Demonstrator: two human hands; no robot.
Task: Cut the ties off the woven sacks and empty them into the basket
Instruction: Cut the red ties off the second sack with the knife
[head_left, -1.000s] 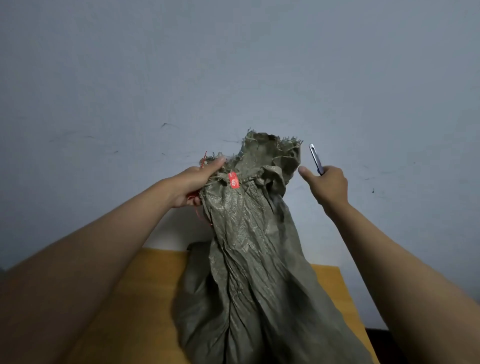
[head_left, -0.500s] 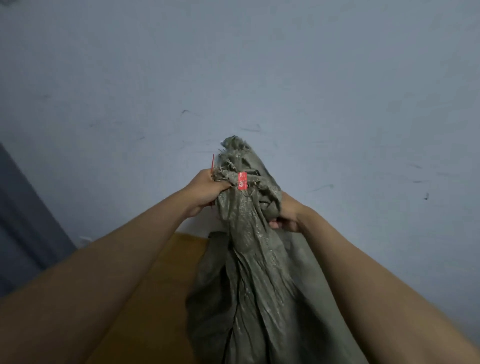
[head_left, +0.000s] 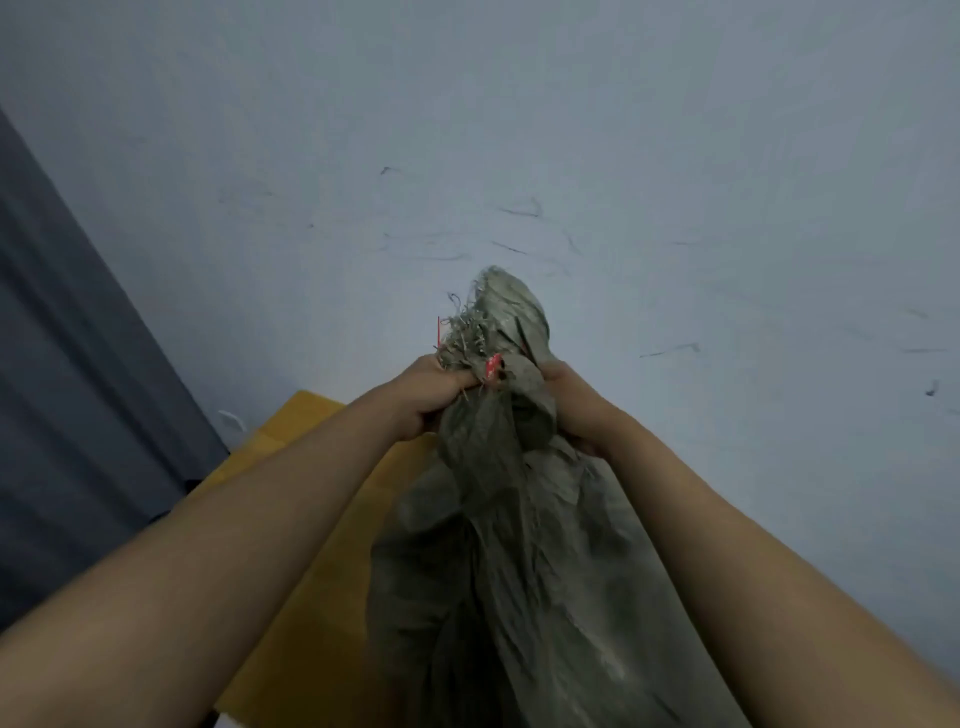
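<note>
Grey-green woven sack hung upright over the yellow wooden table, long axis vertical, neck up top btwn my hands. Left hand clenched on the frayed neck at the red plastic tie; right hand clenched on the neck's other side, equally near. Vs 1 s ago: right hand was off the sack w/ the cutter up; cutter now hidden.

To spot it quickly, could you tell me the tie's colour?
Red tie, clearest in the head view.
</note>
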